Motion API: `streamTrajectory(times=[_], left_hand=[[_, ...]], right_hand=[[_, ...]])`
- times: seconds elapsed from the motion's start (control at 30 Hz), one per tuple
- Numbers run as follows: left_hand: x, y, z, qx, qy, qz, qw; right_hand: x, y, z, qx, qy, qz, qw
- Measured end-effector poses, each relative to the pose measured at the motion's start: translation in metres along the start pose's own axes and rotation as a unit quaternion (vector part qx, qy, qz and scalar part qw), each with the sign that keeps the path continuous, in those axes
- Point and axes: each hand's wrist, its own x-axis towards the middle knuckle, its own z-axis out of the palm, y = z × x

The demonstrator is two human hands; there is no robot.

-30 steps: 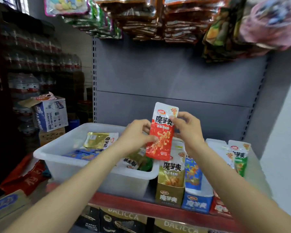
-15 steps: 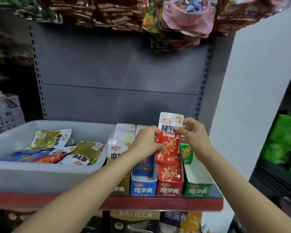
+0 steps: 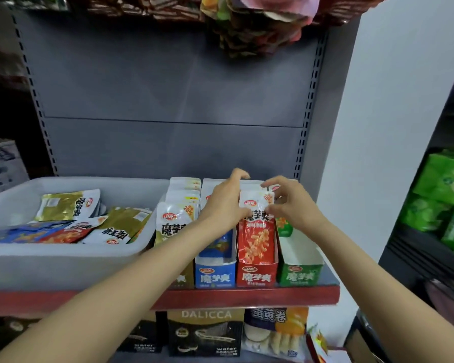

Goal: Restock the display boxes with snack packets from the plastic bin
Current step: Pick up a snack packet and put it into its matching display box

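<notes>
Left hand and right hand pinch a red packet upright in the red box.

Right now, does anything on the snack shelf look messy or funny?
Mostly tidy. The green display box looks nearly empty at the front, with only a packet or so at the back, unlike the full red display box beside it. Packets in the plastic bin lie jumbled at different angles. Nothing looks spilled or torn.

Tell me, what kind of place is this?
Most likely a small grocery or snack shop. Coloured display boxes of snack packets stand on a metal shelf, bagged snacks hang overhead, and both hands are slotting a red packet into its box.
</notes>
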Motion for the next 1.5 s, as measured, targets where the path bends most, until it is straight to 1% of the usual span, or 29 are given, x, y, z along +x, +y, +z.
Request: streamTrajectory(times=[0.1, 0.23, 0.3, 0.37, 0.43, 0.5, 0.57, 0.67, 0.83, 0.97, 1.07, 1.13, 1.17, 1.23, 1.33, 1.37, 1.4, 1.47, 1.5], left_hand=[[-0.001, -0.005, 0.001, 0.065, -0.019, 0.011, 0.998], [-0.001, -0.007, 0.003, 0.091, -0.046, 0.001, 0.995], [0.0, -0.006, 0.002, 0.111, -0.051, -0.001, 0.993], [0.001, -0.006, -0.001, 0.123, -0.045, 0.004, 0.991], [0.001, -0.005, -0.008, 0.11, -0.029, 0.013, 0.993], [-0.001, -0.003, -0.018, 0.084, 0.004, 0.021, 0.996], [-0.004, -0.004, -0.033, 0.07, 0.04, 0.032, 0.996], [-0.014, -0.016, -0.063, 0.079, 0.08, 0.022, 0.993], [-0.045, -0.065, -0.125, 0.078, 0.141, -0.056, 0.985], [-0.069, -0.12, -0.176, 0.092, 0.175, -0.124, 0.972], [-0.081, -0.162, -0.207, 0.115, 0.186, -0.186, 0.958], [-0.088, -0.184, -0.223, 0.138, 0.158, -0.225, 0.952], [-0.09, -0.192, -0.229, 0.14, 0.125, -0.241, 0.952], [-0.093, -0.204, -0.237, 0.163, 0.025, -0.273, 0.948], [-0.096, -0.208, -0.24, 0.203, -0.135, -0.317, 0.917], [-0.095, -0.21, -0.239, 0.208, -0.17, -0.321, 0.908], [-0.096, -0.211, -0.238, 0.208, -0.19, -0.322, 0.904], [-0.094, -0.215, -0.237, 0.189, -0.193, -0.32, 0.908], [-0.094, -0.216, -0.237, 0.177, -0.187, -0.317, 0.913]], right_hand=[[0.001, 0.0, 0.003, -0.06, 0.0, -0.009, 0.998], [0.005, -0.004, 0.005, -0.157, 0.029, -0.025, 0.987], [0.006, -0.005, 0.007, -0.186, 0.025, -0.027, 0.982], [0.008, -0.007, 0.008, -0.194, 0.018, -0.028, 0.98], [0.009, -0.012, 0.01, -0.188, 0.031, -0.039, 0.981], [0.009, -0.019, 0.012, -0.175, 0.058, -0.062, 0.981], [0.008, -0.033, 0.019, -0.143, 0.065, -0.085, 0.984], [0.009, -0.058, 0.039, -0.076, 0.036, -0.107, 0.991], [0.017, -0.107, 0.102, -0.007, -0.034, -0.135, 0.99], [0.027, -0.149, 0.165, -0.021, -0.092, -0.18, 0.979], [0.035, -0.17, 0.209, -0.072, -0.164, -0.18, 0.967], [0.042, -0.179, 0.234, -0.106, -0.221, -0.164, 0.956], [0.045, -0.181, 0.244, -0.123, -0.247, -0.149, 0.95], [0.052, -0.184, 0.26, -0.149, -0.289, -0.116, 0.938], [0.059, -0.186, 0.277, -0.145, -0.332, -0.037, 0.931], [0.061, -0.186, 0.281, -0.116, -0.337, -0.001, 0.934], [0.063, -0.186, 0.284, -0.061, -0.338, 0.045, 0.938], [0.067, -0.186, 0.289, 0.079, -0.311, 0.147, 0.936], [0.068, -0.185, 0.291, 0.142, -0.292, 0.185, 0.927]])
